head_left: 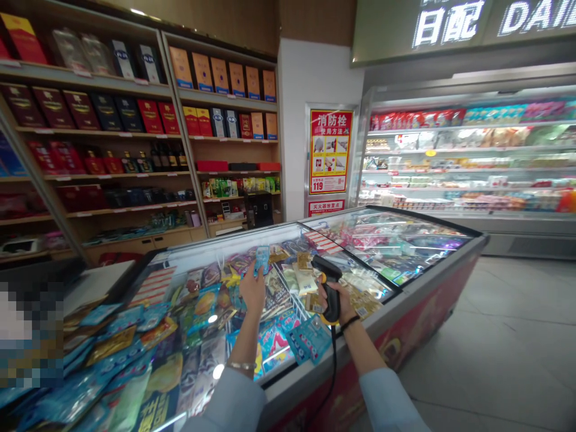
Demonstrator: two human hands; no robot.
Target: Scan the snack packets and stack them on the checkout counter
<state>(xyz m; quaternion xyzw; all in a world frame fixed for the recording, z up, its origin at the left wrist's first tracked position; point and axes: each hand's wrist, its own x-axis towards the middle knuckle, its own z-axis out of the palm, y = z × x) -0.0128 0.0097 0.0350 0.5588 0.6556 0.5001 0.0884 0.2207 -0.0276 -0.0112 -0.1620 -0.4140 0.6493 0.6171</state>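
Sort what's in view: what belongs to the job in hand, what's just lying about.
In the job:
- handheld scanner, in the right hand
- small blue packet, in the left hand
- possibly the teal packets below the scanner

Just about:
- boxed goods on the shelves
- red wall sign
- bagged goods in the wall fridge

left sleeve point(234, 402): pale blue-grey, plain, ends short of wrist
right sleeve point(389, 399): same pale blue-grey, same cut
left-wrist bracelet point(242, 365): thin, silvery
right-wrist band point(350, 323): narrow, black
left hand point(252, 287), right hand point(338, 299): bare
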